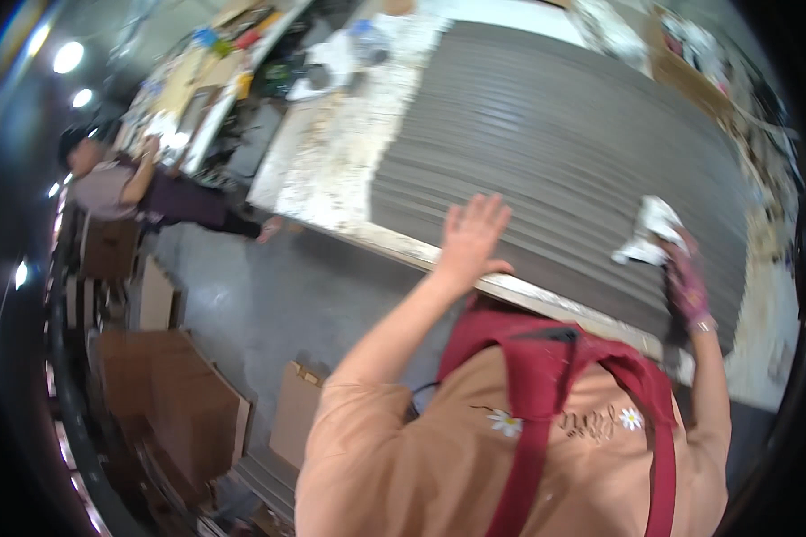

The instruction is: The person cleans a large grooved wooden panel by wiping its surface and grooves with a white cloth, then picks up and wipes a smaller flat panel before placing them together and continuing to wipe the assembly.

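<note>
A broad row of long grey strips, lying edge to edge, covers most of the worn white table. Bare and with its fingers spread, my left hand rests near the front edge of the strips. My right hand wears a pinkish-purple glove, slightly blurred, and is closed around a crumpled white cloth at the right part of the strips. The cloth lies against their surface, and my fingertips are partly hidden behind it.
Far left, another person in a dark apron stands at a cluttered bench. Cardboard boxes stand on the grey floor at lower left. An open carton and clear plastic sit beyond the strips. A bluish clear container stands on the table's far left.
</note>
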